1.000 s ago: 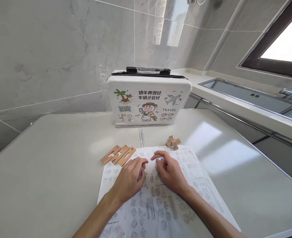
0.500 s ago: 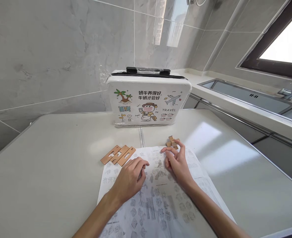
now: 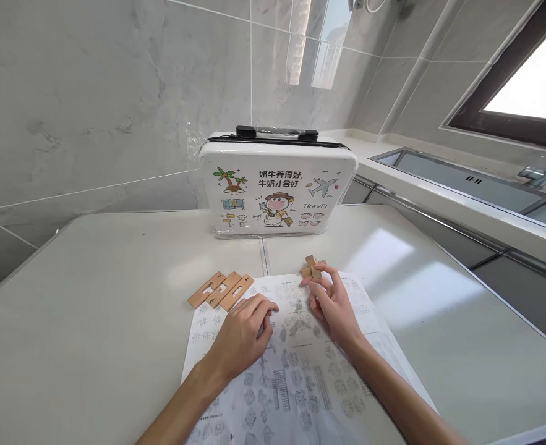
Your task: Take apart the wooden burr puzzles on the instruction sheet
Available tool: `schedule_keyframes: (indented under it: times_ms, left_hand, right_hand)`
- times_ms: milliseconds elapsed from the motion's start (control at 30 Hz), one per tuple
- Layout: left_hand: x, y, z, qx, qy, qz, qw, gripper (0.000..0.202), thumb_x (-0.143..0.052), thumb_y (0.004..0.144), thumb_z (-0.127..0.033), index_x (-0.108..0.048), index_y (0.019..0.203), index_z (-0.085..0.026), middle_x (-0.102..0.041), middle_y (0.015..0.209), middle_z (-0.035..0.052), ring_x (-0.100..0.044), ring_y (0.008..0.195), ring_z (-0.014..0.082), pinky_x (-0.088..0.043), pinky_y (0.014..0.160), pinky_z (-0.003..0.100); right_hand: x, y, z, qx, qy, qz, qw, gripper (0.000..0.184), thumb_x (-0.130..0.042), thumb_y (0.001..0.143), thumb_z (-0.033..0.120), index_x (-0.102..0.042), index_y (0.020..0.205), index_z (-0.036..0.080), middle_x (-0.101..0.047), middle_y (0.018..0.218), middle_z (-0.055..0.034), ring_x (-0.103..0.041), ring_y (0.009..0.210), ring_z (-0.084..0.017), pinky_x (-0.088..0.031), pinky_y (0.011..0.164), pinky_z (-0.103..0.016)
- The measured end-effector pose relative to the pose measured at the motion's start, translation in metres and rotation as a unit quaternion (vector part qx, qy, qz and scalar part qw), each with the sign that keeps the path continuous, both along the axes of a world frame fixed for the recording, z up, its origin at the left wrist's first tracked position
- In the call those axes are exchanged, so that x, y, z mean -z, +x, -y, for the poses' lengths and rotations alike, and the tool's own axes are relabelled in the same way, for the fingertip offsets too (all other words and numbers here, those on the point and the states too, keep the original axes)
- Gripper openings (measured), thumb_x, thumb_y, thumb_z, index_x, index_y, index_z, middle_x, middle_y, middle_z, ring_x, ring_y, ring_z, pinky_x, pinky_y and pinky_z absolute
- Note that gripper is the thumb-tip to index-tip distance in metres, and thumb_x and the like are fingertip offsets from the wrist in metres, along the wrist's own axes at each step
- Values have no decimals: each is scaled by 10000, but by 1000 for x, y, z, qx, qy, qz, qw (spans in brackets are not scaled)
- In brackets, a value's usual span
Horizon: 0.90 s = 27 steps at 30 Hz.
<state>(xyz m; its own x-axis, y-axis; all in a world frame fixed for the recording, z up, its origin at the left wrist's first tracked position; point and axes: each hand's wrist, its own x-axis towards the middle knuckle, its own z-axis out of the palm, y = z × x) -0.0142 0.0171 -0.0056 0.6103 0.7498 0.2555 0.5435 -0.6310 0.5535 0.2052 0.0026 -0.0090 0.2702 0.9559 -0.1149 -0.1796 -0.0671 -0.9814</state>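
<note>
My left hand [image 3: 245, 327] rests on a printed instruction sheet [image 3: 300, 386], its fingers loosely curled and no object showing in them. Just beyond its knuckles lie three flat wooden puzzle plates [image 3: 221, 290], overlapping, with cut-out slots and numbers on them. Near the far edge of the sheet sits a small cross-shaped wooden interlocking puzzle [image 3: 310, 262]. The index finger of my right hand [image 3: 332, 300] touches this puzzle from the near right side. The fingers of that hand are bent and apart, not wrapped around the puzzle.
A white suitcase-shaped box [image 3: 277, 191] with cartoon prints and a black handle stands at the back of the white table [image 3: 115, 296], against grey wall tiles. To the right run a counter and a sink [image 3: 467, 185] with a faucet.
The cross-shaped wooden puzzle has shifted slightly left and turned under my right index finger. My right hand has moved a little with it. My left hand has stayed put.
</note>
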Motion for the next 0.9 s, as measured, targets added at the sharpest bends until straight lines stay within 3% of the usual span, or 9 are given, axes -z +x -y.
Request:
schedule_keyframes:
  times_ms: [133,233,333,400,533,600,733,833,900]
  left_hand:
    - [-2,1,0,-21,-6,13,1000,227,-427,1027,-162,-641,1081,-217,-679,976,45,-613,785,192,-480,695,321]
    - [-4,1,0,-60,-21,40,997,148,-524,1027,-297,-650,1051,-223,-666,900,25,-600,725,182,-485,683,318]
    - [-5,0,-1,-105,-58,78,990,223,-618,993,-441,-654,1050,-228,-670,866,20,-621,741,191,-511,704,325]
    - [-5,0,-2,-115,-111,118,980,285,-630,985,-495,-646,1098,-233,-705,949,41,-645,789,199,-530,713,327]
    - [-3,-1,-4,-60,-259,259,929,510,-626,978,-590,-569,1338,-233,-698,1265,139,-684,1113,264,-573,924,390]
    - [-6,-2,-5,-1,-326,305,895,598,-626,957,-650,-571,1372,-224,-699,1279,156,-659,1215,307,-536,1038,448]
    - [-14,-2,-4,86,-392,325,856,556,-636,949,-655,-654,1287,-214,-747,1068,102,-713,1064,302,-513,1064,490]
    - [-16,-2,-3,72,-390,362,844,572,-715,917,-609,-622,1329,-223,-722,1141,110,-728,906,256,-546,995,479]
    - [-14,-2,-3,57,-389,380,837,632,-758,883,-606,-583,1360,-230,-686,1245,140,-724,895,248,-565,946,461]
  right_hand:
    - [-4,-4,2,-43,24,-7,999,345,-700,896,397,-510,1157,277,-669,922,21,-386,475,-61,-293,442,-207]
    - [-4,-3,5,-98,51,-24,994,313,-685,915,367,-524,1169,281,-673,967,12,-399,485,-59,-317,468,-216]
    - [-3,-2,9,-153,64,-34,985,277,-675,937,356,-536,1166,285,-674,970,9,-439,499,-68,-314,477,-221]
    - [-2,-2,11,-193,67,-43,978,272,-679,948,368,-543,1168,284,-675,960,3,-473,515,-80,-311,481,-224]
    - [-1,-4,15,-296,62,-89,949,303,-721,942,398,-557,1165,276,-683,943,-9,-542,536,-99,-322,495,-233]
    - [1,-5,17,-343,64,-108,931,302,-735,938,412,-572,1150,272,-687,925,-9,-563,540,-105,-317,492,-231]
    - [2,-4,19,-401,70,-116,906,301,-726,946,472,-612,1128,262,-695,941,-29,-594,568,-122,-340,499,-242]
    - [-1,-4,19,-397,65,-103,910,417,-707,934,573,-605,1206,273,-697,999,-51,-598,567,-130,-365,496,-255]
    - [-4,-4,18,-373,59,-97,921,512,-707,914,626,-556,1277,298,-696,1037,-57,-595,552,-131,-355,477,-249]
